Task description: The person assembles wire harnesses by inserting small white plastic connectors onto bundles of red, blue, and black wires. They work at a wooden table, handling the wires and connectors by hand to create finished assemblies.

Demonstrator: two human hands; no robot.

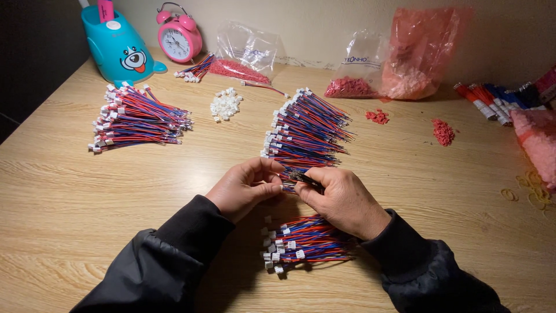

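Observation:
My left hand [246, 186] and my right hand [341, 200] meet at the middle of the wooden table [69, 197], both pinching one short red-and-blue wire lead [292, 178] with a dark tip between the fingertips. Just beyond my fingers lies a large fanned pile of the same leads [307, 130], each with a white connector at one end. Under my wrists, close to my body, sits a smaller pile of leads [301, 243]. Both forearms wear black sleeves.
A third wire pile [136, 119] lies at the left, white connector housings [225, 104] behind it. A blue toy-shaped holder [119, 49], a pink alarm clock [179, 37], plastic bags of red parts [414, 55], loose red bits [443, 132] and rubber bands [536, 191] line the back and right.

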